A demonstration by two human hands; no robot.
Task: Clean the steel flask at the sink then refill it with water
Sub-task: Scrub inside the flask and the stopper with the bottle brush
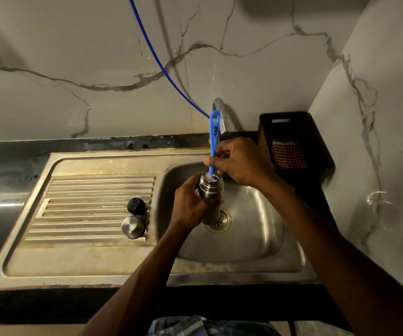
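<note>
Grey-veined marble wall [98,57], dark countertop [6,170] — dim light, brown basket [292,141] in corner

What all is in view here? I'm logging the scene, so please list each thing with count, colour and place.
flask: 1, steel, held upright over the basin
brush: 1, blue, head down in the flask mouth
sink: 1, steel, basin right, ribbed drainboard left
drain: 1, brassy, basin bottom
stopper: 1, black, on the drainboard by the basin
cap: 1, steel, on the drainboard just nearer than the stopper
tap: 1, chrome, behind the basin
hose: 1, blue, down the wall towards the tap
basket: 1, dark brown, right corner of the counter
cloth: 1, red and white check, in the basket
left hand: grips the flask
right hand: grips the brush handle
</note>
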